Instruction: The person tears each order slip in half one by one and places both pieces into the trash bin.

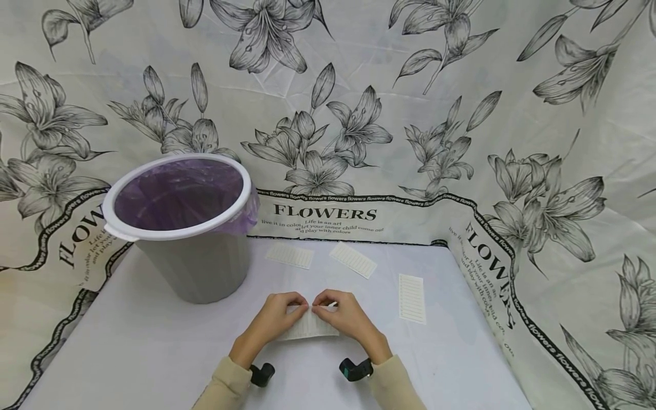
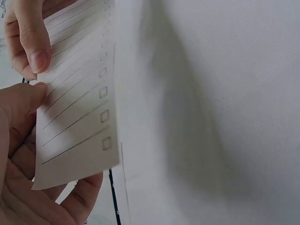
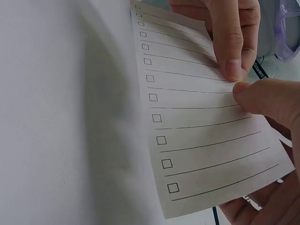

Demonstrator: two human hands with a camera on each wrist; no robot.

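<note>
Both hands pinch one lined checklist sheet (image 3: 197, 126) by the middle of its far long edge, thumbs on the near face and fingers behind. My left hand (image 1: 279, 313) and right hand (image 1: 340, 312) meet there, thumb tips side by side. Small boxes run along the sheet's lower edge, each with a ruled line. In the left wrist view the paper (image 2: 77, 112) bends slightly and casts a shadow on the white cloth. No tear shows in it.
Three similar lined sheets lie beyond the hands: one at left (image 1: 290, 255), one in the middle (image 1: 353, 259), one at right (image 1: 412, 298). A grey bin (image 1: 200, 273) with a white rim and purple liner stands at the back left. Flower-printed cloth (image 1: 328, 219) walls the table.
</note>
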